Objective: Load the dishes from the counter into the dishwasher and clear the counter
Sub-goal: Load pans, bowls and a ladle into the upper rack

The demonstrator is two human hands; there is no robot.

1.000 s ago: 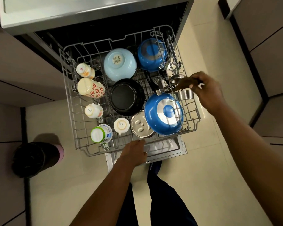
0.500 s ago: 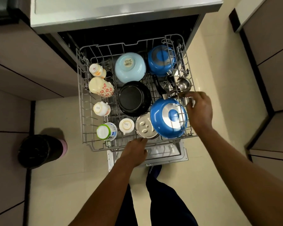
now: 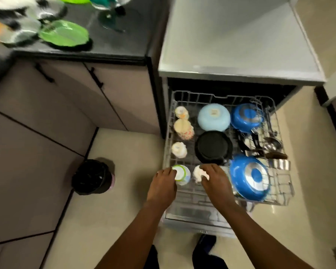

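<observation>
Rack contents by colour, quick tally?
Blue pans: 2
Light blue bowl: 1
Black pan: 1
White or cream cups: 5
Steel ladle: 1
Steel cup: 1
Total: 11

Pale cream floor tiles [image 3: 122, 152] fill the lower centre and the right side of the frame. Beige cabinet doors [image 3: 113, 94] with slim black handles [image 3: 96, 77] occupy the upper left, beneath a dark worktop [image 3: 113, 41]; flat beige panels [image 3: 27, 162] with dark seams run down the left edge. A black bin [image 3: 91, 176] stands on the floor at centre left. A dark skirting strip [image 3: 321, 96] appears at right.
</observation>
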